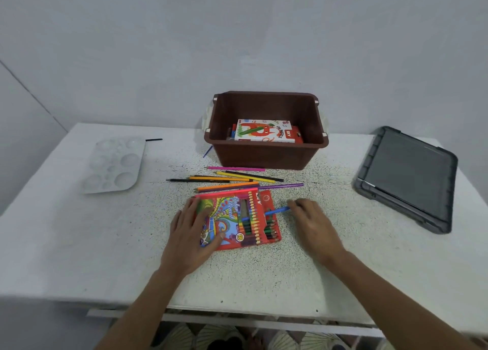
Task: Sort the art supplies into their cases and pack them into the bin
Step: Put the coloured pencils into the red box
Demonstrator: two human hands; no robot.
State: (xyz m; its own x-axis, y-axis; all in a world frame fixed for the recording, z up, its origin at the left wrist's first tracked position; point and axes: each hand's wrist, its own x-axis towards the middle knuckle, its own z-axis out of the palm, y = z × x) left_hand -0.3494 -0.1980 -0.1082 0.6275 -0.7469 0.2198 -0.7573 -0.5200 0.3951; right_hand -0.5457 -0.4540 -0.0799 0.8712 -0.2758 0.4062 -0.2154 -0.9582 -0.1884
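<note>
left hand [192,233]: pretty much flat, fingers straight, pressing on the red cardboard colour-pencil case [232,224] on the speckled white table [264,275]
right hand [315,227]: fingers curled round a blue pencil [277,211], far end lying over the case's open side
loose coloured pencils [232,180]: scattered between case and brown plastic bin [264,158]
oil pastels box [264,132]: inside the bin

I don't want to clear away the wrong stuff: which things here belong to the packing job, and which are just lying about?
In the job: pencil case under the left hand; blue pencil in the right hand; loose pencils; brown bin; oil pastels box inside it; probably the paint palette.
Lying about: grey flat case at the right.
</note>
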